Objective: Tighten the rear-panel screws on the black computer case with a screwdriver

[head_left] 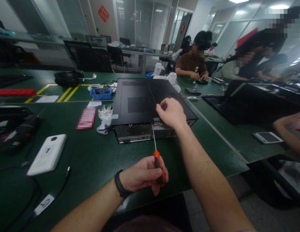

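Black metal makes up the flat computer case (137,88) that lies on the green counter (92,167), straight ahead of the person, with its ported side facing them. Perforated vents (136,104) show on its top cover and along that near side.

Orange and black, the screwdriver (157,157) is in the left hand (142,174), whose grip is closed around the handle, thumb laid along it. Its thin shaft slants up and away, and the tip meets the case's near edge just under the lip of the cover; whether it sits in a screw is too small to tell. A black wristband (121,184) circles the left wrist.

The right hand (174,112) rests over the cover near the same edge, fingers curled and thumb close to the forefinger; I cannot tell whether that grip pinches anything.

Just left of the case lie a white glove (105,120) and a blue bin (101,94) holding small dark parts. Farther left are a pink item (87,117), its face blurred, and a white device (47,154) marked 7. Across the counter, a person in a brown top (192,64) bends over small parts.
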A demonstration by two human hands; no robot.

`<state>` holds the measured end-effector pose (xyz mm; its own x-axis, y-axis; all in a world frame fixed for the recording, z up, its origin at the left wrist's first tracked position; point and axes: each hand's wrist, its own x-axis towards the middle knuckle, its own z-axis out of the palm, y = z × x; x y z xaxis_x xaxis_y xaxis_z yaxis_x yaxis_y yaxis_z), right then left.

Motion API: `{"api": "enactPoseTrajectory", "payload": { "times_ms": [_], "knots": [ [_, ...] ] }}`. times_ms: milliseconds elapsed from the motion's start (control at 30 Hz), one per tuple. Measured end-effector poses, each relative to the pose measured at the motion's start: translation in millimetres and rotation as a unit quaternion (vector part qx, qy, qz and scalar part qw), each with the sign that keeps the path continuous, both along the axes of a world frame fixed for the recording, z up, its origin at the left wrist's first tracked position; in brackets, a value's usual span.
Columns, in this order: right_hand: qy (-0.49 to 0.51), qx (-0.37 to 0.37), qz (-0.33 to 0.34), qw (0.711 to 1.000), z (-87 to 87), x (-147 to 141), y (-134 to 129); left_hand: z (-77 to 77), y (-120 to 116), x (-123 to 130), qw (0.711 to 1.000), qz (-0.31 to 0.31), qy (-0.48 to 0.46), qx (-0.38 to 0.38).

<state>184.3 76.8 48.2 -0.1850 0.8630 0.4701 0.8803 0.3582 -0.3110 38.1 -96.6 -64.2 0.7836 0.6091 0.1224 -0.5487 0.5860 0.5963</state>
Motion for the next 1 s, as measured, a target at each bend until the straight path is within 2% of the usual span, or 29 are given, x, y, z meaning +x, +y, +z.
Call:
{"api": "enactPoseTrajectory", "payload": {
  "times_ms": [167,433,733,900,1000],
  "knots": [
    [-0.003,0.001,-0.002,1.0,-0.2,-0.3,-0.9,-6.5,0.2,2.0,1.0,-0.014,-0.012,0.007],
    [-0.001,-0.003,-0.001,1.0,-1.1,0.4,0.4,8.5,-1.0,-1.8,0.999,-0.033,-0.013,-0.029],
    [-0.004,0.006,0.001,1.0,-3.3,0.8,2.2,-8.2,-1.5,1.4,0.999,-0.02,-0.026,0.001],
    [0.001,0.005,-0.001,1.0,-2.8,0.8,2.6,0.6,-0.5,-1.3,0.997,-0.037,-0.037,-0.05],
    [0.003,0.007,0.0,1.0,-2.7,0.9,2.2,5.9,-0.4,-1.4,0.997,-0.041,-0.029,-0.054]
  ]
}}
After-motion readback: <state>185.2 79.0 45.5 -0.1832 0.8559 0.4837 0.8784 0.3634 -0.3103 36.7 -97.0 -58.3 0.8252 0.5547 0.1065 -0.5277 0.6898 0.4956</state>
